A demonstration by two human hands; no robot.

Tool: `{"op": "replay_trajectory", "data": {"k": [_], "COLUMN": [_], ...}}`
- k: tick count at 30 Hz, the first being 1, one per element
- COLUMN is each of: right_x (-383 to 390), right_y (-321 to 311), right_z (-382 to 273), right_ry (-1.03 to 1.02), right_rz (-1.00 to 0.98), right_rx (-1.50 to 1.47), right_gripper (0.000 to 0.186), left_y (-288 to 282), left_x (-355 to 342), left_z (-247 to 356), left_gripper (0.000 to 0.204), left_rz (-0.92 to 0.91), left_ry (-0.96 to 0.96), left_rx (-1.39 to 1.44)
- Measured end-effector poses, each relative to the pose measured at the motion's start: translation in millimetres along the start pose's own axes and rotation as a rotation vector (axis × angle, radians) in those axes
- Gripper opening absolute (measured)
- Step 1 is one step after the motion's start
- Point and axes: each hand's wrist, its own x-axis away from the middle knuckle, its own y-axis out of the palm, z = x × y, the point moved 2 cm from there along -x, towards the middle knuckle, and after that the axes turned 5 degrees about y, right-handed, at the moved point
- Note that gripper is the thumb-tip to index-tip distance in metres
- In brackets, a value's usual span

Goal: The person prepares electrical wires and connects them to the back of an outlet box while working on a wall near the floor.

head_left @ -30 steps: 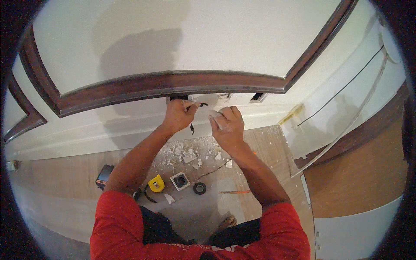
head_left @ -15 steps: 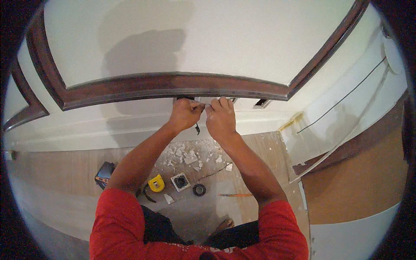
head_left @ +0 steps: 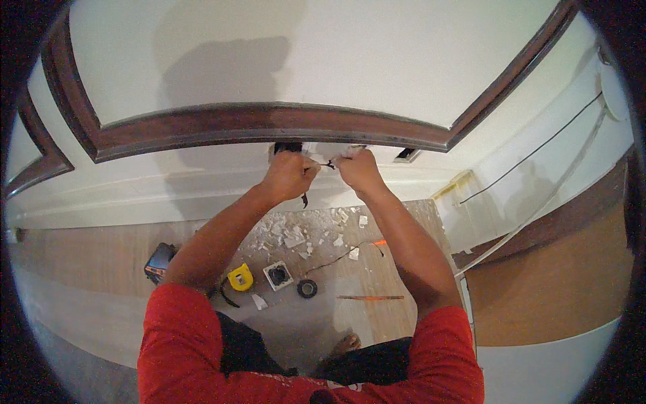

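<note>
Low on the wall, my left hand (head_left: 289,175) is closed in a pinch on a thin dark wire (head_left: 326,164). My right hand (head_left: 359,170) grips the other end of the stretch, so the wire spans the small gap between my fingers. A black wire end (head_left: 305,200) dangles below my left hand. Just above that hand is a dark rectangular wall opening (head_left: 289,147), partly covered by it. Another wall opening (head_left: 406,155) lies to the right of my right hand. My fingers hide most of what they hold.
Brown wooden trim (head_left: 269,128) runs above my hands. White debris (head_left: 293,236) litters the floor. Nearer lie a yellow tape measure (head_left: 240,277), a white square fitting (head_left: 277,275), a black tape roll (head_left: 307,289), an orange stick (head_left: 370,297) and a dark case (head_left: 159,261).
My hands have drawn apart, the right one shifting rightward, and the wire now shows between them. More of the left wall opening is visible.
</note>
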Motion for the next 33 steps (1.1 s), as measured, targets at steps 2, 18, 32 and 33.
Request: {"op": "replay_trajectory", "data": {"k": [2,18,32,33], "right_x": [6.1,29.9,44.5,44.8], "right_y": [4.8,24.5,30.0,29.3], "right_z": [4.1,38.0,54.2,55.5], "right_ry": [0.168,0.43,0.486,0.481], "right_rz": [-0.026,-0.184,-0.236,-0.222], "right_rx": [-0.309,-0.95,-1.302,-1.305], "right_gripper": [0.021,0.006,0.01,0.011], "left_y": [-1.8,7.6,0.6,0.3], "left_x": [2.5,19.8,26.8,26.7], "left_z": [0.1,-18.5,-28.1,-27.9], "left_gripper": [0.021,0.022,0.02,0.02], "left_rz": [0.013,-0.209,-0.288,-0.272], "left_ry": [0.026,-0.004,0.03,0.03], "left_rx": [0.001,0.085,0.134,0.131]}}
